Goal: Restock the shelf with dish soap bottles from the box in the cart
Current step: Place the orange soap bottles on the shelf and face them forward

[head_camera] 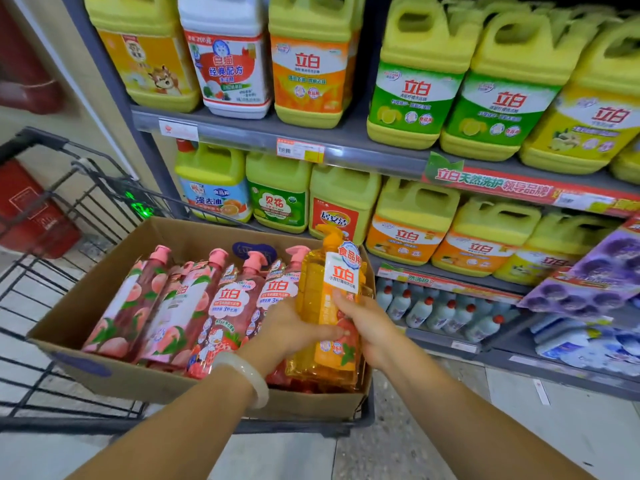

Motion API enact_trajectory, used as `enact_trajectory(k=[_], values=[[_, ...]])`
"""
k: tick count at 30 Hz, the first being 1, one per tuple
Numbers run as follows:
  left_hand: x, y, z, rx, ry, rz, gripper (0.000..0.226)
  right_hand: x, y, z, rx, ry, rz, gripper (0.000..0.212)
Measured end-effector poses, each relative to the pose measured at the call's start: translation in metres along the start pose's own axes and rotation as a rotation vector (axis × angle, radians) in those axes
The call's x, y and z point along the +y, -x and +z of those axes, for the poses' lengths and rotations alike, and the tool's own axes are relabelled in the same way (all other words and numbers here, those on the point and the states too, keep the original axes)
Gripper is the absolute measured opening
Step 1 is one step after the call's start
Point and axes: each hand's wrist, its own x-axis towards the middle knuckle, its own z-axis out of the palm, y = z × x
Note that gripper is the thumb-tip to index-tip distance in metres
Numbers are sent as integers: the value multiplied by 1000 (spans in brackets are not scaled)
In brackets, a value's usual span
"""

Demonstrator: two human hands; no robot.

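Observation:
An orange dish soap pump bottle (325,289) stands upright at the right end of the cardboard box (104,292). My left hand (294,329) grips its left side and my right hand (363,325) grips its right side. Several pink peach and strawberry soap bottles (194,306) lie side by side in the box. The box sits in a black wire cart (52,216). The grey shelf (346,147) ahead holds rows of large yellow-green detergent jugs (412,84).
Small white bottles with red caps (433,310) fill the bottom shelf. Purple packs (588,289) hang at the right. A red container (31,209) stands on the floor left of the cart. Tiled floor lies below the shelf.

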Motion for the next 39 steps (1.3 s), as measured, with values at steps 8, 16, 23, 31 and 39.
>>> enact_trajectory(k=[8,16,23,31,39], values=[[18,13,-9,-125,467,55,53,-40,26,4,0,-129,-127,73],[83,26,-1,-314,611,231,69,-110,88,-12,-76,-98,-277,27],[147,54,51,-444,562,391,84,-153,152,-69,18,-149,-486,16],[210,101,147,-590,377,577,74,-167,229,-168,183,-206,-694,73],[273,158,288,-720,323,660,62,-168,324,-309,339,-151,-774,62]])
